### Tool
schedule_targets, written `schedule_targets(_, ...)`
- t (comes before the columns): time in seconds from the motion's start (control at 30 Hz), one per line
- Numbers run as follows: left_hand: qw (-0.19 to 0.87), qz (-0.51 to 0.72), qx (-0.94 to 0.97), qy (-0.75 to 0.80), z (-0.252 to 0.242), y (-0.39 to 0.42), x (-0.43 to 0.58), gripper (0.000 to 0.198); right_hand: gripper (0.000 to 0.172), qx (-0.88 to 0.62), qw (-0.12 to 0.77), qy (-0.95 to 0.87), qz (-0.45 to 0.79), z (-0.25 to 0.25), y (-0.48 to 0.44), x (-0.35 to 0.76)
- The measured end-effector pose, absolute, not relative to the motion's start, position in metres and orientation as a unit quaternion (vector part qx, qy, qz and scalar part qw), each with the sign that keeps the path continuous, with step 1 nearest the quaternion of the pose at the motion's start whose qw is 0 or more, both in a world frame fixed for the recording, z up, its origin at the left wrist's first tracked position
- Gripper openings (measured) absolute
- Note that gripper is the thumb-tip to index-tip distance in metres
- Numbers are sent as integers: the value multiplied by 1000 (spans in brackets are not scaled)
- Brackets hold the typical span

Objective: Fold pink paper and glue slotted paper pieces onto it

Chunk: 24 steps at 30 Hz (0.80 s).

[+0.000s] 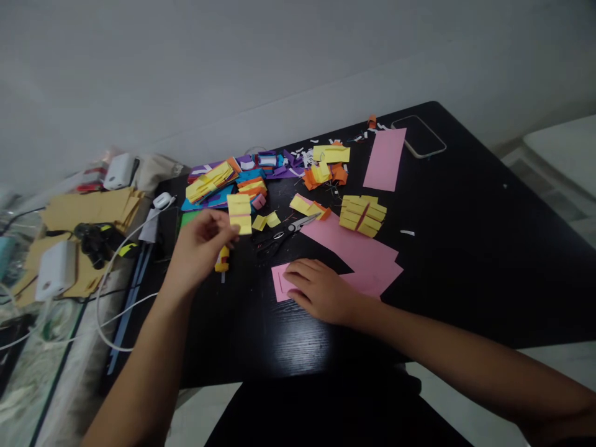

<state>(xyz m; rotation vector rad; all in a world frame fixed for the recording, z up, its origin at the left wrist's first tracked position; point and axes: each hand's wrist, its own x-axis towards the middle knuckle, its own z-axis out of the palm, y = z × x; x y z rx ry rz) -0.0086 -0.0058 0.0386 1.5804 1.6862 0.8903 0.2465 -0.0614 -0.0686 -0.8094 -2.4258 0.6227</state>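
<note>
My left hand (202, 245) pinches the lower edge of a small yellow paper piece (239, 213) with a thin line across it, raised over the table. Below it lies a yellow glue stick (222, 259). My right hand (316, 288) rests with its fingers on a small pink paper (278, 287) that has a dark outline on it. Whether those fingers grip anything is hard to see. Scissors (293, 228) lie partly open between the hands. Larger pink sheets (356, 248) are spread behind my right hand, and folded yellow pieces (363, 215) sit beside them.
Stacks of yellow strips (212, 181) and orange, blue and purple paper line the back left of the black table (465, 261). A phone (419, 136) and a pink sheet (385, 159) lie at the back right. White cables (99, 304) and chargers (56, 269) are at the left.
</note>
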Motion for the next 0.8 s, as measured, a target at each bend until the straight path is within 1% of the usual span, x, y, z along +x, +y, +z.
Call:
schedule_targets(0.03, 379, 353, 572, 637, 36, -21, -6, 22, 21, -299, 253, -892, 225, -69, -63, 246)
schedule_targets(0.1, 445, 367, 525, 626, 25, -50, 2, 26, 23, -302, 256, -893, 212, -70, -65, 245)
schedule_targets(0.17, 507, 353, 483, 620, 10, -75, 10, 31, 24, -301, 259, -896, 197, -71, -67, 244)
schedule_targets(0.23, 549, 345, 443, 618, -5, -92, 17, 35, 25, -297, 261, -900, 182, -72, -69, 244)
schedule_targets(0.33, 586, 344, 396, 618, -20, -104, 23, 42, 26, -293, 267, -902, 173, -74, -70, 244)
schedule_targets(0.5, 607, 317, 369, 629, -26, -106, 28, 47, 29, -292, 273, -902, 166, -75, -71, 242)
schedule_targets(0.8, 560, 271, 412, 666, -24, -107, 30, 50, 30, -290, 255, -907, 169, -71, -72, 245)
